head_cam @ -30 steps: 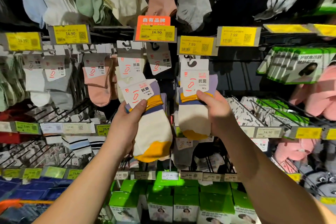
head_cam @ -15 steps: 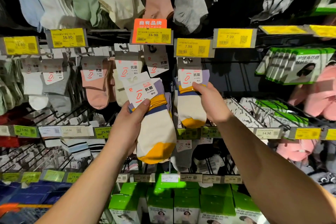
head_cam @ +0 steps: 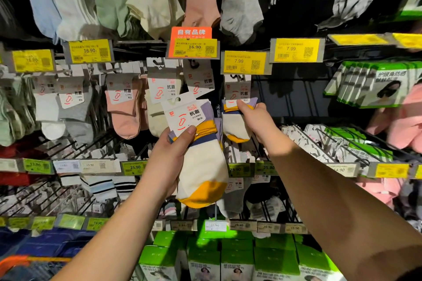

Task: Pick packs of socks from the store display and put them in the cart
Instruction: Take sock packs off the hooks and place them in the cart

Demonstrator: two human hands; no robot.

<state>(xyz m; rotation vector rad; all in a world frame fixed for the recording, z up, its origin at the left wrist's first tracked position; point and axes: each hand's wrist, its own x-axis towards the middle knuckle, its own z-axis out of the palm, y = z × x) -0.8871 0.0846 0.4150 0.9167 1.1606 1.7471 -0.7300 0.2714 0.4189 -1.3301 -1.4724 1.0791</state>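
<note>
Holding a sock pack [head_cam: 201, 155], the left hand [head_cam: 169, 162] has its fingers curled behind it and its thumb pressed on the front, just under the white card. That pack is off the hooks, out in front of the rack. Right of those fingers, the right hand [head_cam: 255, 121] pinches a second pack [head_cam: 236, 125] by its top. It hangs under a yellow tag [head_cam: 245, 63] marked 7.99. Below both hands stand green boxes [head_cam: 205, 255].

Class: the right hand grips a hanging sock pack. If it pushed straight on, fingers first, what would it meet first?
Probably the white header card of that hanging sock pack, just beyond the right hand; depth is unclear.
</note>
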